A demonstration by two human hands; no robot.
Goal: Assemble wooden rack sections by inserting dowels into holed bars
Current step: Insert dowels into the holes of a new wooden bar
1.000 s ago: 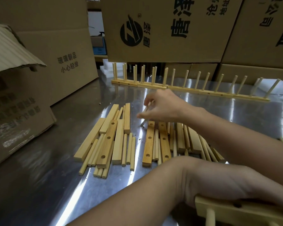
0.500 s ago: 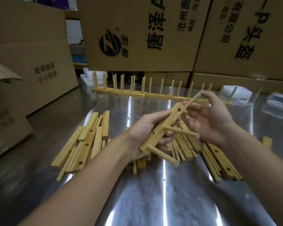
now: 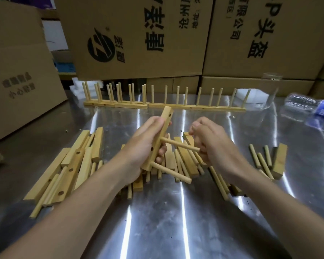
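Spanning the lower frame, the steel desk (image 3: 176, 221) carries loose bars and dowels (image 3: 71, 165) at centre left. Above them, mid-frame, the left grip (image 3: 146, 144) clasps a tilted holed bar (image 3: 166, 118) with two dowels seated, projecting right. The right grip (image 3: 211, 144) curls round the upper dowel (image 3: 178, 143) at its free end. Finished rack sections (image 3: 165, 105) stand upright across the upper frame, before cardboard boxes (image 3: 138, 34).

Table (image 3: 176, 230). Finished rack sections (image 3: 165, 107) in a row at the back, cardboard boxes (image 3: 138, 43) behind them. Left pile (image 3: 69, 165) of bars and dowels at front left, small group (image 3: 267, 159) at right, bottle (image 3: 310, 109) lying behind it. Above the centre pile (image 3: 183, 161), left hand (image 3: 144, 144) grips a holed bar (image 3: 164, 128); right hand (image 3: 211, 143), beside it, grips the upper dowel (image 3: 178, 144).
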